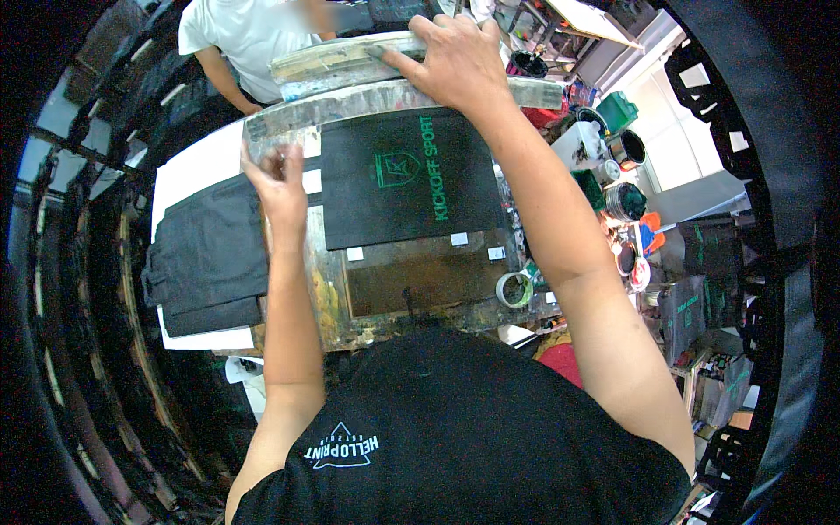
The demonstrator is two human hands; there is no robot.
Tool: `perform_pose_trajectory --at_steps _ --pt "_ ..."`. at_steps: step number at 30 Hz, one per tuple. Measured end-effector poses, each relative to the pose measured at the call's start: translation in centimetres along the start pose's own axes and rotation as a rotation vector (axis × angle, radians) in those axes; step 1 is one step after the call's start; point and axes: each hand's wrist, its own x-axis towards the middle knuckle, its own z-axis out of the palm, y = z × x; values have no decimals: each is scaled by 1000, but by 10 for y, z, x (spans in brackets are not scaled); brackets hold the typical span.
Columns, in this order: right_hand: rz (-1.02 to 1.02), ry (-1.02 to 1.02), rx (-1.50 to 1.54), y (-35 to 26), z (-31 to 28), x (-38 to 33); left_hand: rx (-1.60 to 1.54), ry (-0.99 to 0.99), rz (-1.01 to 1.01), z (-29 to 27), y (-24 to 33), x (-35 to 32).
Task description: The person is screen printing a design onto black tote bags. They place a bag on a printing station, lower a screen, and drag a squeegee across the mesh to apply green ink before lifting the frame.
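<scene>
My right hand (455,61) rests flat on top of a paint-stained screen printing frame (350,66), raised at the far edge of the work table. My left hand (278,188) reaches toward the frame's left corner, fingers apart, holding nothing that I can see. Under the frame lies a black fabric bag (407,179) with a green printed emblem and lettering, flat on the stained printing board (411,280).
A stack of black bags (210,254) lies on white paper at the left. A tape roll (514,289) sits at the board's right corner. Ink tubs and pots (626,175) crowd the right side. A person in a white shirt (245,39) stands across the table.
</scene>
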Motion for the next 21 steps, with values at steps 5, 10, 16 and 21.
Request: perform_pose_trajectory --at_steps 5,10,16,21 --pt "6 -10 43 0 0 16 727 -217 -295 -70 -189 -95" --pt "35 -37 82 11 8 29 985 -356 -537 -53 -178 -128" --pt "89 -131 136 8 -4 34 709 -337 -373 -54 -212 -75" --pt "108 -171 152 9 -10 37 429 -357 -655 -84 -116 42"
